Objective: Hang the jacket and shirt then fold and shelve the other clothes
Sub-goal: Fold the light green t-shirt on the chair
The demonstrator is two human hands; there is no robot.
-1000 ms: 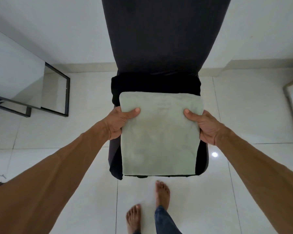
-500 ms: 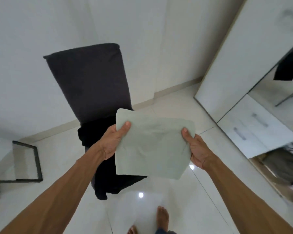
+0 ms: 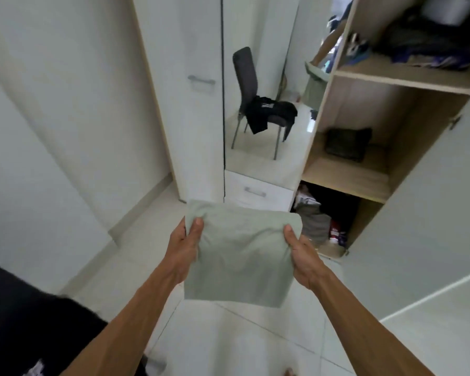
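Turn's complete: left hand (image 3: 183,251) and right hand (image 3: 303,256) each pinch a side of the folded pale-green garment (image 3: 242,259), thumbs on top, and an open wardrobe shelf (image 3: 347,177) now sits up beyond the right hand, so shelving looks next.

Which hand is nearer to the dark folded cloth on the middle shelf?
Right. The right hand grips the folded green garment by its right edge, below and left of the dark cloth; the left hand grips the left edge, farther left.
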